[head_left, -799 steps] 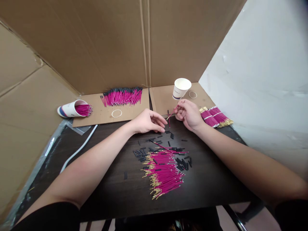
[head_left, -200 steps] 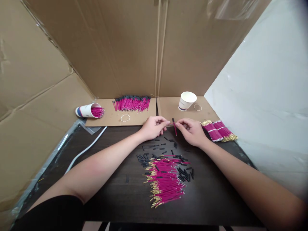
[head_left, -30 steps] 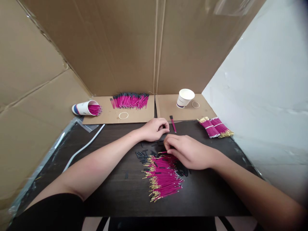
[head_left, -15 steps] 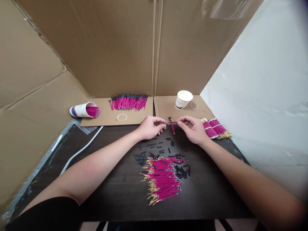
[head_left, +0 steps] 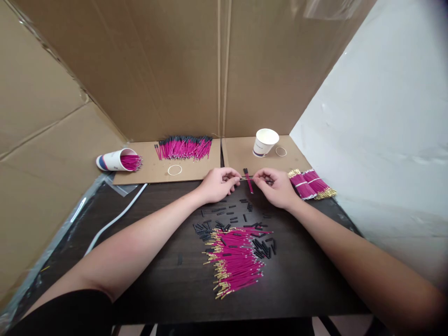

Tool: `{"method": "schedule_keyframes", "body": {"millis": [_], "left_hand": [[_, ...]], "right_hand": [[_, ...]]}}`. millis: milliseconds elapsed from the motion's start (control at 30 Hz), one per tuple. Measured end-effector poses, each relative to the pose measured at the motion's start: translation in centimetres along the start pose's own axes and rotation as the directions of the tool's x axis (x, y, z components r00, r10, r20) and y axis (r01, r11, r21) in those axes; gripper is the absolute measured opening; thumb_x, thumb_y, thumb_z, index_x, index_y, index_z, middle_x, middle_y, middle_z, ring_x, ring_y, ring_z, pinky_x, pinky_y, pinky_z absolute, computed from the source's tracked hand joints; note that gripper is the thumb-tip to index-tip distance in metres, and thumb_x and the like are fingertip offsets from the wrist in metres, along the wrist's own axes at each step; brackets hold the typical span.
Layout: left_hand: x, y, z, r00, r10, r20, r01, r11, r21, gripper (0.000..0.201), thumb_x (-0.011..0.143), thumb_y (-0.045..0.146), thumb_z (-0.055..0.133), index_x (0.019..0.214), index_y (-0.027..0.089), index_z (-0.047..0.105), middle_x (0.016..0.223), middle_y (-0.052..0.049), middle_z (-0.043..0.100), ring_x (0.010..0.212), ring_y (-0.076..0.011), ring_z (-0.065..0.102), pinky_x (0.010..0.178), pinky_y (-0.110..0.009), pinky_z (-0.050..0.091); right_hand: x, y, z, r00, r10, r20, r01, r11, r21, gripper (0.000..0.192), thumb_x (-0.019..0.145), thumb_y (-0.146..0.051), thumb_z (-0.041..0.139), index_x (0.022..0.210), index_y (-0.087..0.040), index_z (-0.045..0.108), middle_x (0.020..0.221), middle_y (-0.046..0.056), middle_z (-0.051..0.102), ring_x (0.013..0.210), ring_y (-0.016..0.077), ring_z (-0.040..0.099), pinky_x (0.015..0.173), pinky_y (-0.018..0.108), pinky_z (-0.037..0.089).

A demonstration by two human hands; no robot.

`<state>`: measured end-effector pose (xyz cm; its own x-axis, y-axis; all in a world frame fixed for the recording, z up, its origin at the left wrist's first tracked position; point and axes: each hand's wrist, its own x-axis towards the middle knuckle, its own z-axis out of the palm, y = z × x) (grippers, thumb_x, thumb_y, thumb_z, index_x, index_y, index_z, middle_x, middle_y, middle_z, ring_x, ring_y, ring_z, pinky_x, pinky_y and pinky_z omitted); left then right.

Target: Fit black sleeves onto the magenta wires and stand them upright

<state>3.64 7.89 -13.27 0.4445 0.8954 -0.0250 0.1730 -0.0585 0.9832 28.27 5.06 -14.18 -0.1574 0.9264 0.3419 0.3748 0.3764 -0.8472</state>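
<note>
My right hand [head_left: 275,187] pinches a thin magenta wire by thumb and index finger, most of it hidden by the fingers. Its gold-looking end reaches toward my left fingertips. My left hand [head_left: 220,185] is closed in a pinch facing it; whatever is between its fingertips is too small to make out. Between the hands lie a few magenta wires with black sleeves [head_left: 248,181] on their far ends. Loose black sleeves [head_left: 234,219] are scattered nearer to me, around and on a pile of magenta wires [head_left: 240,261] with gold ends at left and silver at right.
Sleeved wires [head_left: 185,148] lie in a row on cardboard [head_left: 140,175] at back left, near a rubber band [head_left: 174,170]. A tipped paper cup [head_left: 111,161] holds more wires. An upright cup [head_left: 265,143] and banded bundles [head_left: 304,185] are at right. Cardboard walls [head_left: 168,70] enclose the table.
My right hand has moved slightly left, bringing the wire's end up to my left fingertips. My left hand stays about in place. The view has shifted a little.
</note>
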Motion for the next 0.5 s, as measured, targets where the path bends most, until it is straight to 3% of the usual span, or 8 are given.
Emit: {"method": "schedule_keyframes", "body": {"millis": [500], "left_hand": [[-0.12,0.09,0.11,1.0,0.005,0.003,-0.005,0.998,0.06,0.01,0.104,0.015,0.071,0.108,0.011,0.078,0.09,-0.008,0.078,0.068,-0.0123,0.066,0.059,-0.024,0.056]], "right_hand": [[-0.08,0.46,-0.07,1.0,-0.012,0.018,0.013,0.999,-0.047,0.017,0.097,-0.034,0.071,0.088,-0.021,0.078,0.078,0.005,0.072,0.066,0.0209,0.062,0.061,0.035,0.048]]}}
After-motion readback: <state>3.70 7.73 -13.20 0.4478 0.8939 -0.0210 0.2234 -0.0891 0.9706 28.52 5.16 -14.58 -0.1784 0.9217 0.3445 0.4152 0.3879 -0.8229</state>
